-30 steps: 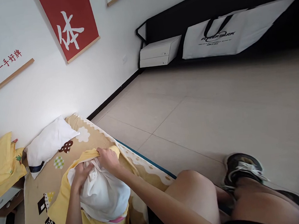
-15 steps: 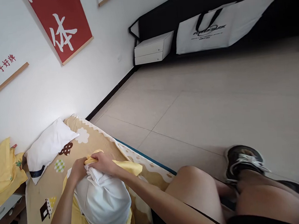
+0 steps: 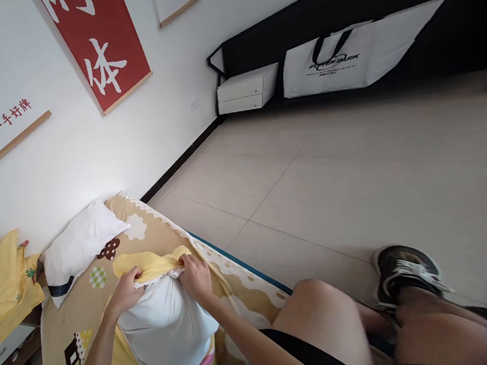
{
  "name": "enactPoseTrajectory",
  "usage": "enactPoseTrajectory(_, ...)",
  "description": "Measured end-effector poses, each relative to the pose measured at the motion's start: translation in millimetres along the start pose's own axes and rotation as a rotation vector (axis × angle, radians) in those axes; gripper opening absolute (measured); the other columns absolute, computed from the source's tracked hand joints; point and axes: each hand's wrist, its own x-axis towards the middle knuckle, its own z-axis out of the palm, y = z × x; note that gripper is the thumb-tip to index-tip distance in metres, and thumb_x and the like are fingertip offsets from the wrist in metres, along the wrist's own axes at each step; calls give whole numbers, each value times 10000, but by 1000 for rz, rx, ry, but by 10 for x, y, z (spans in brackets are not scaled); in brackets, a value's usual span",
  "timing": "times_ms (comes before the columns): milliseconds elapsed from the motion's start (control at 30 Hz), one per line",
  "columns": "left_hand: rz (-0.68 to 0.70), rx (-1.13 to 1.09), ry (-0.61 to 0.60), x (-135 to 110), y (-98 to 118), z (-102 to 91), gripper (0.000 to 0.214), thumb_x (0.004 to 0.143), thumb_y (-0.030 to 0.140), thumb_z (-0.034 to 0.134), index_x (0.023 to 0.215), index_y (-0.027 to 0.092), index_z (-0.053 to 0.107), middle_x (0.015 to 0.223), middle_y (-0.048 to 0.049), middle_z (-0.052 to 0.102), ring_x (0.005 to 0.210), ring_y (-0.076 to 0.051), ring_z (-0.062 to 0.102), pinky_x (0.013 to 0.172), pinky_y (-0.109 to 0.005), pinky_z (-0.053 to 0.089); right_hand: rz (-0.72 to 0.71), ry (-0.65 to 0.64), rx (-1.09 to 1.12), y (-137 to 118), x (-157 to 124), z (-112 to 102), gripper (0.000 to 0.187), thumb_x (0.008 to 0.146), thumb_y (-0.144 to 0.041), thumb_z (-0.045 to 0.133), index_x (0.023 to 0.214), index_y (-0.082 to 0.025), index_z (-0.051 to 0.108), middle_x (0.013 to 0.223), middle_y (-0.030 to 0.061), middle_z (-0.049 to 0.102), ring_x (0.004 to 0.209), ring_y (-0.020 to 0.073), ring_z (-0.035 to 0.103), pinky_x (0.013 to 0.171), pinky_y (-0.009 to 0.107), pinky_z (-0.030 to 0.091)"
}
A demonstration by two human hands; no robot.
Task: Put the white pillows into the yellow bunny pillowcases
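A white cushion-like bundle (image 3: 166, 325) with a pink patch at its lower edge lies in front of me on a bed. Yellow fabric (image 3: 152, 265) runs along its top edge, and more of it spreads underneath. My left hand (image 3: 127, 292) pinches the left end of this top edge, where yellow and white cloth meet. At the right end, my right hand (image 3: 195, 275) is closed on the same edge. The cloth is stretched between both hands. Whether the yellow and white layers are one piece, I cannot tell.
Against the wall on the bed (image 3: 81, 276) rests a white pillow (image 3: 84, 242). Folded yellow bedding (image 3: 4, 277) is stacked on a cabinet at the left. My bare knee (image 3: 318, 312) is beside the bed's right edge. White boxes (image 3: 246, 89) and a white bag (image 3: 335, 63) stand across the floor.
My hands have moved apart, the right one to the right and slightly down. The gathered top of the bundle has opened out into a wide edge, with yellow fabric showing behind it.
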Motion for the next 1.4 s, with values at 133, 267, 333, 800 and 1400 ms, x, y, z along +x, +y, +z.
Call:
enactPoseTrajectory(133, 90, -171, -147, -137, -35, -177, 342, 638, 179, 651, 975, 227, 679, 1002, -37, 705, 898, -182, 636, 787, -254, 485, 44, 8, 176, 7, 13, -68, 130, 681, -121, 405, 715, -207, 497, 710, 44, 585, 688, 192, 532, 619, 292, 342)
enactPoseTrajectory(267, 22, -151, 152, -55, -93, -294, 115, 602, 149, 573, 691, 199, 625, 706, -16, 651, 706, -186, 601, 666, -275, 450, -152, -38, 355, -343, 75, -286, 75, 621, -157, 416, 642, -225, 393, 638, -15, 473, 654, 156, 460, 589, 264, 325)
enactPoseTrajectory(333, -28, -120, 433, -52, -73, -438, 42, 623, 174, 525, 609, 210, 507, 600, 20, 533, 628, -155, 515, 615, -253, 392, -267, -87, 419, -645, 113, -536, 83, 608, -174, 453, 660, -221, 409, 648, -29, 462, 657, 145, 444, 589, 253, 328)
enactPoseTrajectory(800, 229, 92, 1030, -903, 849, -1248, 56, 788, 242, 567, 801, 224, 515, 669, 46, 510, 590, -103, 481, 549, -180, 409, -1143, 688, -52, -2202, 5, -2034, 220, 654, -19, 353, 719, -228, 364, 619, -28, 365, 551, 116, 271, 516, 251, 188)
enactPoseTrajectory(1400, -234, -37, 374, -700, 319, -282, 202, 697, 90, 483, 831, 241, 497, 711, 41, 598, 661, -144, 589, 606, -224, 415, -364, -476, 312, -643, 162, -995, 241, 619, -287, 594, 845, -206, 613, 840, 11, 659, 809, 193, 584, 716, 284, 442)
